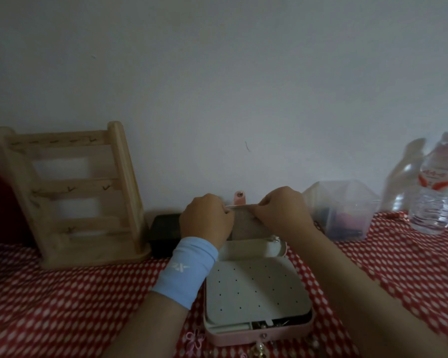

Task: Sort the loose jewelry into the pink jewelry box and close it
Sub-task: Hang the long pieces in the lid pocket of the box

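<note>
Left hand, right hand: both bare. Left wrist wears a light blue wristband of stretchy fabric, a snug tube. It has a small white angular logo on its upper face. Right forearm is bare to the frame edge.

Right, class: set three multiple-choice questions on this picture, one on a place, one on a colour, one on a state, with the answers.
1. The wooden jewelry stand is: A left of the pink jewelry box; B right of it; C inside it.
2. The wristband on the left wrist is: A red; B light blue; C black.
3. The box's lid is: A shut; B raised; C taken off.
Answers: 1 A, it stands by the wall on the left; 2 B, pale blue fabric shows; 3 B, left hand and right hand grip its upright top edge.
</note>
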Demonstrator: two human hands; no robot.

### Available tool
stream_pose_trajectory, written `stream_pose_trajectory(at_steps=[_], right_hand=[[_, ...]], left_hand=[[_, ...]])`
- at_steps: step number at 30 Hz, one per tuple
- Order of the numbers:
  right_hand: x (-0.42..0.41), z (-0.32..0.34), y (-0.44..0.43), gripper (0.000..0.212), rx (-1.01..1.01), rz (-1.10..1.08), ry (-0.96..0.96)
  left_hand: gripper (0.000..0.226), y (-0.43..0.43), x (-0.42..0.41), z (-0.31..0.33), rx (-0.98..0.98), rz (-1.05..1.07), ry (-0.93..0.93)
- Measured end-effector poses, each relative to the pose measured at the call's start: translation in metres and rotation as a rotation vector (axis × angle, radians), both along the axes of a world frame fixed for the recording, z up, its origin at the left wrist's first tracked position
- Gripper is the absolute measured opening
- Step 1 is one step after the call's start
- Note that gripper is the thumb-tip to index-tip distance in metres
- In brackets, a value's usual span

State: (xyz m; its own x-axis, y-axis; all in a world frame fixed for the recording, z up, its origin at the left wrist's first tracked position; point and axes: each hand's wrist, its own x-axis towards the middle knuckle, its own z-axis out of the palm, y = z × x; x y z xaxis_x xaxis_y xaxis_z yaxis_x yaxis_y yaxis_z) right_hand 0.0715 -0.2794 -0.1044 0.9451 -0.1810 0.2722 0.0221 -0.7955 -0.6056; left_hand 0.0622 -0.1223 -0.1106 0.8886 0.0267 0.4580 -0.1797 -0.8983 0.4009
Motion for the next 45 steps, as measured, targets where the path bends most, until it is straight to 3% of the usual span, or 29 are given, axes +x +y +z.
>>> stream_pose_trajectory(at_steps=[2,5,12,20,21,23,26,29,31,36,39,41,45], right_hand=[[0.0,-0.001,0.001,0.044,-0.029,-0.028,0.023],[-0.001,-0.001,-0.001,0.023,-0.126,-0.031,0.107],[-0.011,0.017,-0.015,0.025,-0.191,0.188,0.301],[-0.012,0.016,-0.008,0.012,-0.215,0.295,0.159],[-0.013,0.016,-0.008,0.01,-0.189,0.301,0.096],[-0.014,0.019,-0.01,0.006,-0.052,0.324,-0.023],[-0.019,0.028,-0.017,0.021,0.383,0.46,-0.063],[-0.025,0.034,-0.021,0.025,0.601,0.601,-0.036],[-0.026,0.035,-0.022,0.024,0.545,0.619,-0.046],[-0.025,0.04,-0.034,0.017,0.131,0.587,0.038],[-0.023,0.036,-0.034,0.01,0.065,0.559,0.061],[-0.021,0.035,-0.036,0.009,0.092,0.522,0.032],[-0.019,0.033,-0.039,0.013,0.147,0.525,0.008]], left_hand=[[0.028,-0.002,-0.001,0.001,0.041,0.013,0.01],[0.021,-0.001,-0.001,0.0,0.085,-0.024,0.046],[0.009,0.006,0.0,0.005,0.1,-0.097,0.077],[0.011,0.005,-0.003,0.005,0.107,-0.263,0.088],[0.014,0.002,-0.004,0.006,0.076,-0.302,0.096],[0.013,-0.003,-0.007,0.01,-0.181,-0.414,0.166],[0.007,-0.008,-0.013,0.018,-0.606,-0.572,0.381],[0.02,-0.007,-0.015,0.019,-0.586,-0.642,0.509],[0.019,-0.001,-0.015,0.022,-0.521,-0.613,0.53],[0.028,0.028,-0.011,0.036,-0.56,-0.537,0.529],[0.036,0.04,-0.009,0.04,-0.6,-0.521,0.582],[0.038,0.046,-0.007,0.041,-0.714,-0.548,0.64],[0.032,0.051,-0.003,0.039,-1.14,-0.746,0.696]])
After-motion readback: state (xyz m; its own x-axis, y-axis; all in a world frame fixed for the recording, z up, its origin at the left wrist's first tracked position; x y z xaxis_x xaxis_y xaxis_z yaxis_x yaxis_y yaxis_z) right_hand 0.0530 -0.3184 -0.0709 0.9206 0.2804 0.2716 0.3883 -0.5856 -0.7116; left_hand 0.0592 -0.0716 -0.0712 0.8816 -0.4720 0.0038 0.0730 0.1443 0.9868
